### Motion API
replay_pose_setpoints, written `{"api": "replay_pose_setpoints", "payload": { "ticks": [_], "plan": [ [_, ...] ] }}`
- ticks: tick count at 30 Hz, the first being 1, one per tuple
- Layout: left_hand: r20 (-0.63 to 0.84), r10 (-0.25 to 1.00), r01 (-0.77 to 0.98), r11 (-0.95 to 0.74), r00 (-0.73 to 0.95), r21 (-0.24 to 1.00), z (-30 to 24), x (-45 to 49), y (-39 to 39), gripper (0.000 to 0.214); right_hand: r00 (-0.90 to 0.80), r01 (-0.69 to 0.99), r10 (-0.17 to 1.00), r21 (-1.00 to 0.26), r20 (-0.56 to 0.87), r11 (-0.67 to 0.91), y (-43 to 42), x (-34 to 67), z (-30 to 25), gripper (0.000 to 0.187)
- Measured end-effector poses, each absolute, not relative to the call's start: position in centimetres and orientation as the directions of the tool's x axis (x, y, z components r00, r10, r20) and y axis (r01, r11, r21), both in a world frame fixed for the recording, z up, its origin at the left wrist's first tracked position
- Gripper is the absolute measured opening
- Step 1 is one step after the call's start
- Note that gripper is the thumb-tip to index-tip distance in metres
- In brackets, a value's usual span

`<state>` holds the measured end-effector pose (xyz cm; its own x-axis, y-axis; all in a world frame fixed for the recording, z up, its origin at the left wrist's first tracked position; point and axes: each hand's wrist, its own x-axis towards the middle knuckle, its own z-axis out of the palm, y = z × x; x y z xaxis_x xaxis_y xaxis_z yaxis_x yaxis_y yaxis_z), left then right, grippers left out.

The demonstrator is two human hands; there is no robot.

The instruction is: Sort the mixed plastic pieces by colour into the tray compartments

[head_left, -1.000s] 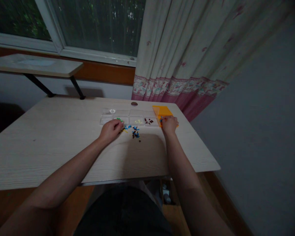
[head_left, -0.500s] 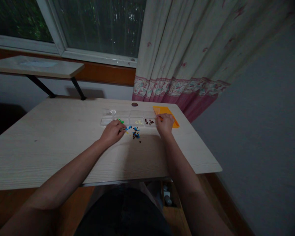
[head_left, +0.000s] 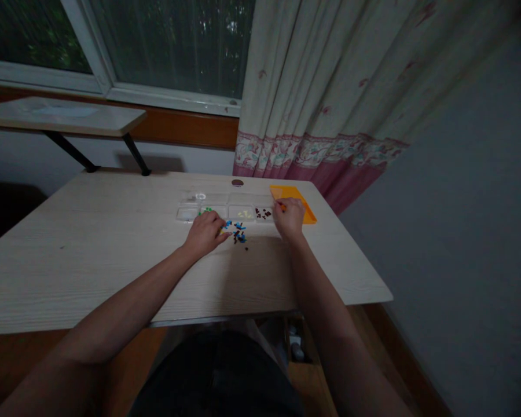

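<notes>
My left hand [head_left: 205,233] rests on the table at the left of a loose pile of small blue and dark pieces [head_left: 239,236], thumb and forefinger apart; a bit of yellow shows between them. Behind it lies a clear plastic compartment box [head_left: 187,214] with its see-through lid tilted back. Green pieces [head_left: 207,209], pale yellow pieces [head_left: 244,214] and dark red-brown pieces [head_left: 263,214] sit in separate compartments. My right hand [head_left: 289,218] is closed in a pinch at the box's right end, beside an orange tray [head_left: 309,217]; whatever is between its fingertips is hidden.
A small round brown object [head_left: 237,183] lies behind the box. A raised shelf [head_left: 61,116] on black legs stands at the back left. Curtains [head_left: 312,116] hang behind the table [head_left: 113,249], and a wall [head_left: 451,220] rises on the right.
My left hand has shifted slightly right towards the pile, and its thumb has spread from the forefinger. More green pieces show now. My right hand stays pinched at nearly the same place.
</notes>
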<state>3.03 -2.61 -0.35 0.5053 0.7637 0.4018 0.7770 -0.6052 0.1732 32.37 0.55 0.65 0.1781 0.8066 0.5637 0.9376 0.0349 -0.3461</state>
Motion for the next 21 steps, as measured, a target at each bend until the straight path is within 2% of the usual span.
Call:
{"api": "replay_pose_setpoints", "payload": {
  "ticks": [6,15,18,21],
  "plan": [
    [0.408,0.775,0.790,-0.587,0.483,0.179,-0.2,3.7,-3.1,0.018,0.161,0.931,0.811,-0.358,0.563,0.064,0.3,32.1,1.1,0.032],
    [0.403,0.766,0.785,-0.598,0.501,0.162,-0.6,3.6,-3.0,0.016,0.131,0.921,0.816,-0.374,0.562,0.110,0.3,31.9,1.2,0.030],
    [0.397,0.747,0.772,-0.622,0.533,0.133,-0.5,3.7,-3.1,0.018,0.086,0.914,0.814,-0.372,0.574,0.165,0.2,31.1,1.3,0.029],
    [0.394,0.727,0.765,-0.639,0.563,0.085,-0.4,3.9,-3.2,0.019,-0.036,0.898,0.815,-0.339,0.578,0.280,-0.1,29.8,1.4,0.026]
  ]
}}
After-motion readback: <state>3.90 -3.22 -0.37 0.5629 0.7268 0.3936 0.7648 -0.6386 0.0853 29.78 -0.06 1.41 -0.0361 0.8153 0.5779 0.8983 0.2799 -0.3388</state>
